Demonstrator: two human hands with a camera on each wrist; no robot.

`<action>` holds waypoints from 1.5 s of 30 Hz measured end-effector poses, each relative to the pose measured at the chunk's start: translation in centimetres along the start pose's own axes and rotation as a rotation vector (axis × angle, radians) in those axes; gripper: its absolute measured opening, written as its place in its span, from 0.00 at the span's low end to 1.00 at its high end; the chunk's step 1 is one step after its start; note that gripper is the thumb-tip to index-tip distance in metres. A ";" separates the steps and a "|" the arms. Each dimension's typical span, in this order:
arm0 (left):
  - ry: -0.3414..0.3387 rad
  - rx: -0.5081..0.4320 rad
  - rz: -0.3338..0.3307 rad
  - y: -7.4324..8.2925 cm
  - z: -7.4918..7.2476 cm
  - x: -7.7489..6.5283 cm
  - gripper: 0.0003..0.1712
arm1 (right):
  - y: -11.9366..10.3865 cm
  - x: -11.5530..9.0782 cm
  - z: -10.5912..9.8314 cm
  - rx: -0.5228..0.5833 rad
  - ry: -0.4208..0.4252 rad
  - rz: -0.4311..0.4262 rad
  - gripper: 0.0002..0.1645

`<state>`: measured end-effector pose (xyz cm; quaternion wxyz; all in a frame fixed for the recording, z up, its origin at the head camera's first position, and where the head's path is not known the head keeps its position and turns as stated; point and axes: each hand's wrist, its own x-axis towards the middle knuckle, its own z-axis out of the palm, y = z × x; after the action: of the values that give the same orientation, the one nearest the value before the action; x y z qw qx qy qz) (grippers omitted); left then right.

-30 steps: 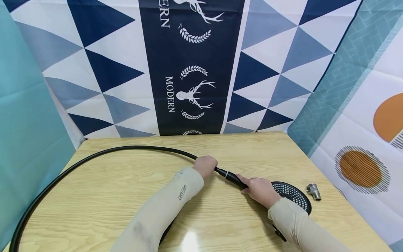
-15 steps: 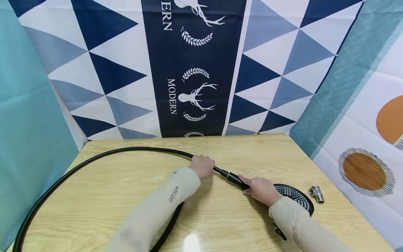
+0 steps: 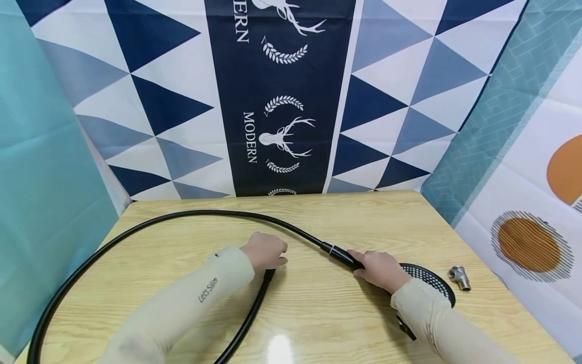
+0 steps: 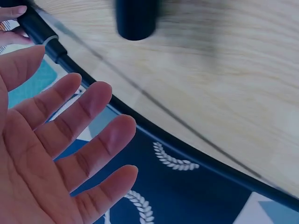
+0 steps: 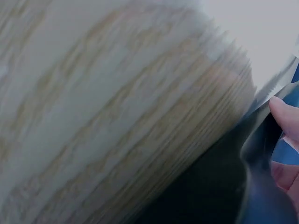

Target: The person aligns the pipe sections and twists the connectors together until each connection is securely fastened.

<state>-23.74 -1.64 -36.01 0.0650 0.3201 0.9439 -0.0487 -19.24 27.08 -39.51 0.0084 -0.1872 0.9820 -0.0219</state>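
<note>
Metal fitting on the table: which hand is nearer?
Right: the right hand holds the shower head, which is beside the fitting; the left hand is farther left, near the hose end.

The person's long, cream-beige cloth left sleeve (image 3: 170, 308) carries slanting dark lettering (image 3: 207, 290) that appears to read "Let's Slim", plus a tiny dark mark (image 3: 216, 255) nearer the wrist. The matching cream-beige right sleeve (image 3: 447, 323) shows gathered creases.
</note>
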 end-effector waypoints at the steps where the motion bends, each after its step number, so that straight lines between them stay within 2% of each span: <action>1: 0.006 -0.007 -0.010 -0.3 0.1 -0.2 0.14 | 0.1 0.0 -0.1 -0.007 -0.002 0.002 0.33; 5: 0.031 -0.090 -0.064 -1.2 0.4 -1.2 0.13 | 0.6 -0.1 -0.6 0.020 -0.010 0.006 0.34; 10: 0.034 -0.366 -0.146 -2.2 1.0 -2.4 0.17 | 1.3 -0.5 -0.8 0.039 0.026 -0.005 0.36; 12: 0.017 -0.460 -0.162 -2.4 1.3 -2.8 0.18 | 1.6 -0.8 -0.9 0.008 0.057 -0.014 0.36; 16: -0.035 -0.555 -0.193 -2.8 1.8 -3.7 0.23 | 2.2 -1.6 -1.4 -0.038 0.146 -0.029 0.34; 19: -0.065 -0.582 -0.221 -3.1 2.1 -4.2 0.25 | 2.7 -2.3 -1.9 -0.018 0.225 -0.017 0.33; 23: -0.049 -0.552 -0.241 -3.4 2.0 -4.6 0.26 | 3.6 -3.4 -2.2 0.021 0.298 0.025 0.32; 29: -0.034 -0.489 -0.247 -3.7 1.9 -5.0 0.25 | 5.4 -5.1 -2.2 0.058 0.351 0.071 0.32; 36: -0.044 -0.501 -0.216 -3.2 2.1 -5.6 0.20 | 7.9 -7.2 -2.5 0.247 0.364 0.120 0.32; 42: -0.055 -0.528 -0.209 -3.2 2.6 -5.5 0.23 | 10.3 -9.1 -1.5 0.294 0.522 0.132 0.29; 45: -0.064 -0.540 -0.224 -3.1 2.8 -5.5 0.21 | 11.4 -10.1 -1.1 0.327 0.548 0.174 0.28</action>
<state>-21.04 -7.74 -37.76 0.1720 0.1835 0.9496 0.1872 -14.06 41.40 -38.84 -0.2245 -0.0861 0.9435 -0.2280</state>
